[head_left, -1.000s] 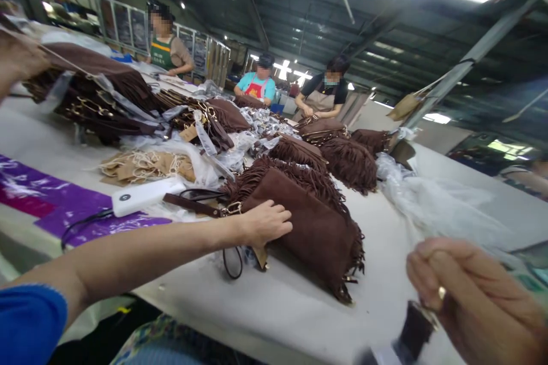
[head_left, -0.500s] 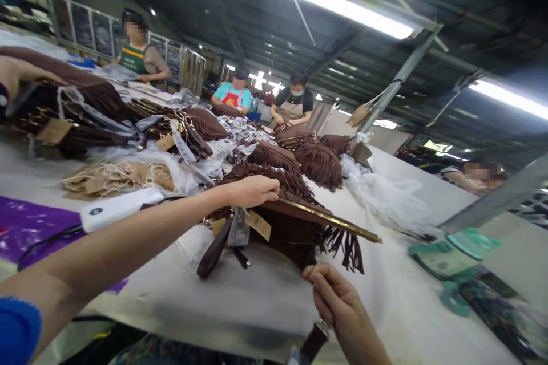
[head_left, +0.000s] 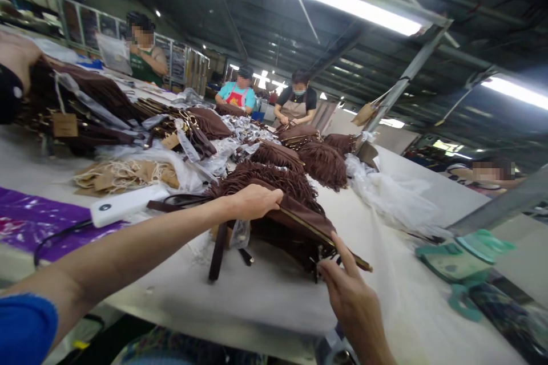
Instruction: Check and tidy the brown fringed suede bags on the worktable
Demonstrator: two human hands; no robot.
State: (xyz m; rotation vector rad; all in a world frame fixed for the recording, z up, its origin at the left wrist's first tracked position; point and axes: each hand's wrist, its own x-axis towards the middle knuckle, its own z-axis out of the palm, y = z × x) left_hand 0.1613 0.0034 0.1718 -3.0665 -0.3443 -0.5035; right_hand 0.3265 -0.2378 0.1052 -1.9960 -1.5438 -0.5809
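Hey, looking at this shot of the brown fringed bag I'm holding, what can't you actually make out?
- Head view: the left hand covers part of the fringed bag.
- The tag print is too small to read.
- The right hand runs off the bottom edge.
- The green object is blurred.

A long worktable (head_left: 274, 296) with a pale grey top runs away down the room. Near this end a brown fringed bag (head_left: 295, 228) lies on it, its strap (head_left: 218, 251) trailing over the surface. To the left sits a white power bank (head_left: 128, 205) on a purple plastic sheet (head_left: 38, 222), and just beyond that a heap of tan paper tags with string (head_left: 124, 174). More brown fringed bags (head_left: 321, 162) lie in a row further along the middle, with a bigger pile (head_left: 94, 108) at the far left. Crumpled clear plastic bags (head_left: 394, 194) spread over the right side, and a green tape dispenser (head_left: 458, 256) rests near the right edge.
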